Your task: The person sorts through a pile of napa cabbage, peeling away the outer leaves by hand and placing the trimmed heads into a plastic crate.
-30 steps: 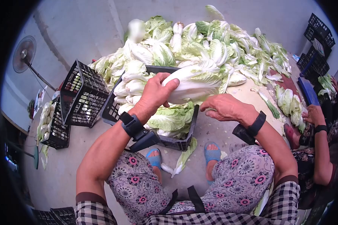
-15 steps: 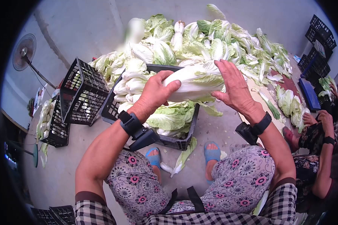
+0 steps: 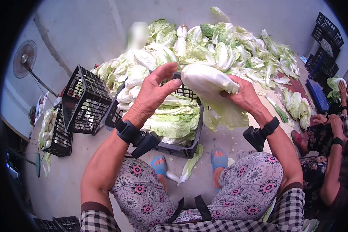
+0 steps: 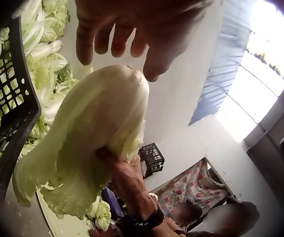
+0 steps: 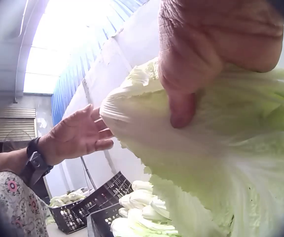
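Observation:
A pale napa cabbage [image 3: 207,79] is held up over the right side of a black crate [image 3: 178,149]. My right hand [image 3: 248,96] grips it from the right; in the right wrist view the thumb [image 5: 182,111] presses into its leaves. Loose outer leaves [image 3: 230,114] hang down below. Off the cabbage's white butt end, my left hand [image 3: 152,92] is held with fingers spread and nothing in it. In the left wrist view its fingers [image 4: 85,47] hover just above that end. More napa cabbages [image 3: 174,118] lie stacked inside the crate.
Behind the crate spreads a big heap of cabbages and leaves [image 3: 228,50]. More black crates [image 3: 89,104] and a fan [image 3: 25,60] stand left. A loose leaf [image 3: 189,166] lies between the sandals [image 3: 219,158]. Another person [image 3: 332,154] sits at right, beside a blue crate [image 3: 317,94].
My left hand has let go of the cabbage's butt end and drawn back. My right hand has gone from touching the leafy end to gripping it, and the cabbage has turned, leaves hanging lower.

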`<state>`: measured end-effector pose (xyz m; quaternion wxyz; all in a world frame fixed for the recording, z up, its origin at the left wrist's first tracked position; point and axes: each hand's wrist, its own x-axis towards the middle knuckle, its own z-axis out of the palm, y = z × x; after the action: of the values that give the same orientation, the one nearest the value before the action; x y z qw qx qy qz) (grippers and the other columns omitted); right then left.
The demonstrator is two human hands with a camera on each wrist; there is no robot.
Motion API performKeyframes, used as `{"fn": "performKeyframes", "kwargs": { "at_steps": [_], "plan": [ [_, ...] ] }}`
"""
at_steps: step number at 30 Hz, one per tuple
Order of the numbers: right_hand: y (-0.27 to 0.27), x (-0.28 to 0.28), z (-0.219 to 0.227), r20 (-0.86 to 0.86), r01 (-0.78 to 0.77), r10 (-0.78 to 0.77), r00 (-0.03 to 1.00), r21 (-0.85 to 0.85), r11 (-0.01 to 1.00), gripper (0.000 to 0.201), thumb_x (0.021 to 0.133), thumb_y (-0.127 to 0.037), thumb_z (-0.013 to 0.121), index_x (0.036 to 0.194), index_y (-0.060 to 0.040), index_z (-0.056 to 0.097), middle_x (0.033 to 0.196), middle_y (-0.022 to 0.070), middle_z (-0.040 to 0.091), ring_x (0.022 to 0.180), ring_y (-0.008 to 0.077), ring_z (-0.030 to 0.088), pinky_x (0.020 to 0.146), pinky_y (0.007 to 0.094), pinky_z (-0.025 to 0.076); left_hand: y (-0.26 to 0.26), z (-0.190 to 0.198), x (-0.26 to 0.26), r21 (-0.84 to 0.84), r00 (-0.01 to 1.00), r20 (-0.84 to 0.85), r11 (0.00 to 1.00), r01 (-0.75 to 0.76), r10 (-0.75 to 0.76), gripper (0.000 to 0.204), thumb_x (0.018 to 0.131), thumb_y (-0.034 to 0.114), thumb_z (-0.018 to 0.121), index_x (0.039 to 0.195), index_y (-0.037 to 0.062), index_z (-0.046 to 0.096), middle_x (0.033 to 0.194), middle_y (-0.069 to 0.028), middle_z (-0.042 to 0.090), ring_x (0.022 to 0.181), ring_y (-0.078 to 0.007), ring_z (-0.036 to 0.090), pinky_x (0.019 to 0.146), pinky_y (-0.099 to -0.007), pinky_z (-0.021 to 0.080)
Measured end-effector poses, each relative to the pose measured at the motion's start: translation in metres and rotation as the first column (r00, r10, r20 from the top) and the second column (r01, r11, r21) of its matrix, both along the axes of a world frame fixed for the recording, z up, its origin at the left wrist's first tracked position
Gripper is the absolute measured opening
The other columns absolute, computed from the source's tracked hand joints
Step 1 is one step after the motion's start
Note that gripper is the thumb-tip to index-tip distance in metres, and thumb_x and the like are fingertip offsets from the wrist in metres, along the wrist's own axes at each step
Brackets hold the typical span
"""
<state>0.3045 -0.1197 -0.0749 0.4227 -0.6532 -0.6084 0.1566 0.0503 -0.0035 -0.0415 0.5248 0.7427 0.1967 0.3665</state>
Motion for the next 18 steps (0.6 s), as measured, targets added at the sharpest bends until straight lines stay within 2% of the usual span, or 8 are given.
{"fn": "performKeyframes", "kwargs": {
  "at_steps": [1,4,5,8,9,13,15,18],
  "plan": [
    [-0.001,0.005,0.001,-0.051,0.037,-0.038,0.998,-0.007,0.999,0.045,0.073,-0.008,0.074,0.116,-0.0080,0.059,0.105,0.0069,0.066,0.093,0.0169,0.063,0.086,0.0310,0.049,0.002,-0.001,-0.004,-0.048,0.998,-0.066,0.999,0.008,-0.012,0.053,0.084,0.029,0.068,0.127,0.0037,0.051,0.116,-0.0075,0.056,0.107,-0.0154,0.051,0.084,-0.0286,0.045],
    [-0.006,0.027,-0.001,-0.416,0.025,-0.008,0.909,0.035,0.999,0.046,0.075,-0.008,0.073,0.118,-0.0058,0.057,0.107,0.0078,0.065,0.091,0.0181,0.064,0.083,0.0320,0.051,0.011,-0.011,-0.019,-0.192,0.985,-0.169,0.981,-0.013,-0.020,0.046,0.086,0.029,0.065,0.124,0.0054,0.053,0.114,-0.0066,0.057,0.105,-0.0147,0.053,0.081,-0.0284,0.047],
    [-0.011,0.033,-0.003,-0.553,0.061,-0.017,0.833,0.062,0.996,0.046,0.077,-0.007,0.071,0.119,0.0007,0.053,0.107,0.0119,0.064,0.091,0.0209,0.065,0.080,0.0344,0.055,0.013,-0.014,-0.022,-0.244,0.981,-0.192,0.970,-0.021,-0.026,0.045,0.086,0.029,0.064,0.123,0.0057,0.054,0.113,-0.0064,0.057,0.104,-0.0144,0.053,0.081,-0.0284,0.047],
    [-0.019,0.061,-0.028,-0.803,0.155,-0.103,0.587,-0.014,0.988,0.046,0.079,-0.005,0.069,0.119,0.0062,0.049,0.106,0.0167,0.063,0.090,0.0247,0.066,0.078,0.0375,0.057,0.015,-0.011,-0.029,-0.299,0.981,-0.195,0.952,-0.062,0.002,0.038,0.089,0.027,0.060,0.119,0.0046,0.055,0.110,-0.0070,0.059,0.100,-0.0160,0.056,0.078,-0.0293,0.049],
    [-0.022,0.068,-0.043,-0.863,0.193,-0.085,0.498,0.015,0.981,0.042,0.081,-0.003,0.066,0.118,0.0081,0.049,0.106,0.0193,0.062,0.088,0.0283,0.066,0.075,0.0413,0.058,0.016,-0.011,-0.031,-0.323,0.981,-0.192,0.945,-0.051,-0.013,0.038,0.089,0.027,0.060,0.119,0.0047,0.055,0.110,-0.0072,0.059,0.100,-0.0164,0.057,0.078,-0.0299,0.049],
    [-0.042,0.095,-0.108,-0.931,0.353,-0.239,0.276,-0.134,0.926,0.041,0.083,0.000,0.061,0.121,0.0080,0.048,0.106,0.0203,0.062,0.090,0.0314,0.066,0.076,0.0443,0.058,0.017,-0.015,-0.036,-0.367,0.968,-0.248,0.928,-0.056,-0.039,0.037,0.090,0.027,0.060,0.119,0.0048,0.054,0.110,-0.0071,0.060,0.097,-0.0161,0.060,0.078,-0.0305,0.051],
    [-0.054,0.105,-0.139,-0.941,0.403,-0.270,0.205,-0.170,0.899,0.040,0.084,0.000,0.061,0.121,0.0080,0.048,0.106,0.0206,0.062,0.090,0.0321,0.065,0.076,0.0446,0.058,0.018,-0.017,-0.036,-0.384,0.960,-0.276,0.922,-0.058,-0.054,0.036,0.090,0.027,0.059,0.119,0.0049,0.054,0.110,-0.0066,0.060,0.096,-0.0155,0.060,0.078,-0.0299,0.051],
    [-0.069,0.122,-0.159,-0.933,0.473,-0.334,0.132,-0.236,0.849,0.042,0.083,-0.001,0.062,0.122,0.0076,0.048,0.108,0.0216,0.061,0.091,0.0337,0.065,0.078,0.0459,0.057,0.021,-0.021,-0.039,-0.411,0.952,-0.294,0.910,-0.049,-0.082,0.036,0.090,0.027,0.059,0.119,0.0054,0.054,0.110,-0.0059,0.061,0.095,-0.0146,0.061,0.078,-0.0294,0.050]
  ]
}}
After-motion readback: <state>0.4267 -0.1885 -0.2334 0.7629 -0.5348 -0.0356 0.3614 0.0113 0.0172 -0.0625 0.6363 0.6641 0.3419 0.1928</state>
